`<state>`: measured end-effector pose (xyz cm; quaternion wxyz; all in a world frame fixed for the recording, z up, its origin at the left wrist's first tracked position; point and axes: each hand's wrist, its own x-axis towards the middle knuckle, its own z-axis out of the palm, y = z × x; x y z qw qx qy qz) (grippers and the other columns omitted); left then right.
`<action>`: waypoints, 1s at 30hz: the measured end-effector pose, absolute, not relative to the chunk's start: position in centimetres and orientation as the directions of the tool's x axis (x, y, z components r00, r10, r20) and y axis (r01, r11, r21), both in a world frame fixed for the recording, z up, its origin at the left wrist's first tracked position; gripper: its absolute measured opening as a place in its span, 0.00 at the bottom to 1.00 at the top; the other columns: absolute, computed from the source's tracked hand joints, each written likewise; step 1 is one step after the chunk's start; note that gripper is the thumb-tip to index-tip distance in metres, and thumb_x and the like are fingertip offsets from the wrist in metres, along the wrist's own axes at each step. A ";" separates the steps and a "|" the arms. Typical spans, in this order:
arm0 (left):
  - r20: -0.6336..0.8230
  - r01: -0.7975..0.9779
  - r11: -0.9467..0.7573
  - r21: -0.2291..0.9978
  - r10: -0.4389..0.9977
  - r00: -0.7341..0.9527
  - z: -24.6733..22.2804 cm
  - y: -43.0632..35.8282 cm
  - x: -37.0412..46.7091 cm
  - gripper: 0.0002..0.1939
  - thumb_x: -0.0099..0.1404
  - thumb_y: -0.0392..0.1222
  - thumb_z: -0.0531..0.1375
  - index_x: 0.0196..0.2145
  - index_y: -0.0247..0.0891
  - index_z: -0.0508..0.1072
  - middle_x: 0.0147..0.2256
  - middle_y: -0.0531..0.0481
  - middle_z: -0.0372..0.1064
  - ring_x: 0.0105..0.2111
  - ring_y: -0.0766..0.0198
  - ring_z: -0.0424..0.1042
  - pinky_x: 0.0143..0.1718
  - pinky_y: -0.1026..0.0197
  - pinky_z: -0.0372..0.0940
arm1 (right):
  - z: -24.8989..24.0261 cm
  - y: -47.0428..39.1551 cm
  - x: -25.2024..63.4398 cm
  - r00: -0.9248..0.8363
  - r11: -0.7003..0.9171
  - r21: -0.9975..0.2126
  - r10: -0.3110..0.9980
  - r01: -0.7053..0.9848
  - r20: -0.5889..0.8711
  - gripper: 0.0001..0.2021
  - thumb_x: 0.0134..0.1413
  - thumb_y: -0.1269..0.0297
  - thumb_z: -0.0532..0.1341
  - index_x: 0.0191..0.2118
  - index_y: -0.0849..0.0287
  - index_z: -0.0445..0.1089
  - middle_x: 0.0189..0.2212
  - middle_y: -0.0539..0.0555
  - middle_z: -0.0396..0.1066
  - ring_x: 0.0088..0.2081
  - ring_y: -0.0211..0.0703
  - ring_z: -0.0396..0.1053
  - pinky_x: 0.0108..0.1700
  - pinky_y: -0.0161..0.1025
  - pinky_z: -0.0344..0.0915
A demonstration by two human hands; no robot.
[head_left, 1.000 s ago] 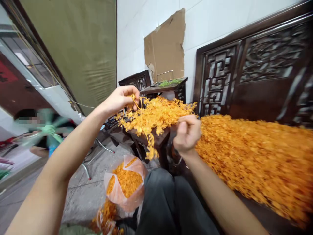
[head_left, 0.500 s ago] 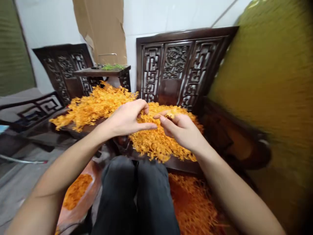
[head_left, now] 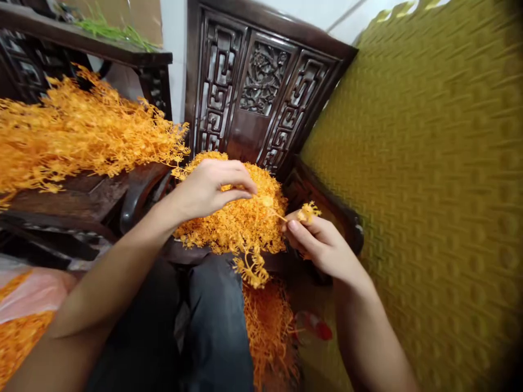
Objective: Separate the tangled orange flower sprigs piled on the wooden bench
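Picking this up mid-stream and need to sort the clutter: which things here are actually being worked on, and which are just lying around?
In hand:
left hand resting on the orange sprig pile
right hand pinching a small orange sprig

Lying about:
larger orange heap on the dark side table
green stems on the shelf
pink bag of orange bits
olive-yellow cushion

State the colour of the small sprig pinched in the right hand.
Orange-yellow: the sprig, like the pile beside it, shows best in the head view.
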<state>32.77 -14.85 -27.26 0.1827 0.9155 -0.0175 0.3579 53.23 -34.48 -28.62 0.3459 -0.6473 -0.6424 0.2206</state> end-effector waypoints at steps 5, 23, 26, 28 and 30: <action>0.878 0.124 -0.968 0.220 0.252 0.408 -30.1 -16.4 33.3 0.06 0.68 0.44 0.63 0.41 0.46 0.81 0.50 0.48 0.72 0.53 0.56 0.66 0.54 0.48 0.59 | -31.9 -33.2 51.9 0.093 0.186 -0.632 0.919 0.753 0.382 0.10 0.71 0.60 0.54 0.48 0.55 0.70 0.33 0.52 0.72 0.31 0.41 0.69 0.37 0.40 0.67; 0.571 -0.061 -0.760 0.647 0.430 0.699 -32.7 -19.7 34.0 0.13 0.70 0.40 0.60 0.51 0.36 0.73 0.34 0.49 0.78 0.34 0.62 0.77 0.40 0.58 0.70 | -28.4 -33.6 50.1 0.033 -0.059 0.047 0.901 0.997 0.433 0.12 0.66 0.66 0.58 0.54 0.55 0.67 0.42 0.57 0.75 0.42 0.49 0.75 0.39 0.42 0.71; 0.607 0.030 -0.904 0.426 0.310 0.732 -32.5 -19.2 33.3 0.12 0.71 0.38 0.55 0.36 0.35 0.78 0.33 0.46 0.77 0.35 0.60 0.76 0.41 0.56 0.69 | -27.7 -34.8 50.3 0.058 -0.079 0.061 0.956 0.995 0.286 0.10 0.66 0.65 0.57 0.49 0.54 0.72 0.48 0.60 0.70 0.48 0.52 0.72 0.44 0.46 0.71; 0.613 0.077 -0.947 0.313 0.263 0.745 -32.3 -19.2 32.8 0.12 0.71 0.38 0.56 0.34 0.36 0.78 0.32 0.46 0.76 0.35 0.59 0.75 0.39 0.56 0.67 | -27.5 -35.5 50.2 0.036 0.002 -0.168 0.974 0.986 0.222 0.08 0.66 0.62 0.58 0.46 0.54 0.73 0.55 0.61 0.65 0.56 0.54 0.67 0.55 0.50 0.67; 0.631 0.104 -0.963 0.247 0.241 0.738 -32.2 -19.4 32.5 0.10 0.69 0.37 0.57 0.35 0.38 0.79 0.32 0.48 0.75 0.35 0.59 0.74 0.36 0.57 0.66 | -27.4 -35.9 49.9 0.028 0.050 -0.500 0.989 0.865 0.147 0.09 0.66 0.57 0.59 0.42 0.54 0.73 0.60 0.60 0.63 0.60 0.54 0.64 0.61 0.52 0.63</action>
